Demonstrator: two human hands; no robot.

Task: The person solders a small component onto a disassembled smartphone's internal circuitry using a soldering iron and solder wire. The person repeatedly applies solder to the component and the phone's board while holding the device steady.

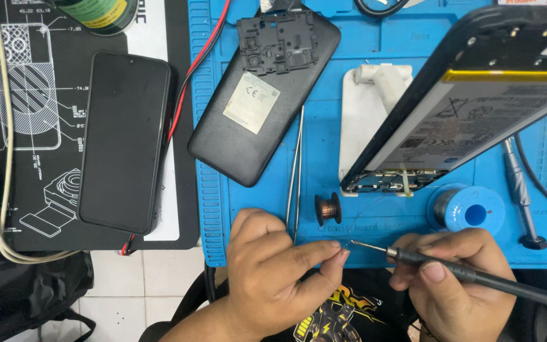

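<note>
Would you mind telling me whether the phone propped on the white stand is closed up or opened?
Opened. The phone leans on the white stand with its back off, so the battery and the board along its lower edge show.

On the mat before you, the tweezers lie between the back cover at left and the opened phone at right — the wire spool sits nearer your hands.

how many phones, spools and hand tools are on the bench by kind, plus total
phones or phone bodies: 3 (intact black phone, back shell, opened phone on stand)
spools: 2 (copper wire spool, blue solder spool)
hand tools: 3 (tweezers, screwdriver, soldering iron)
total: 8
</note>
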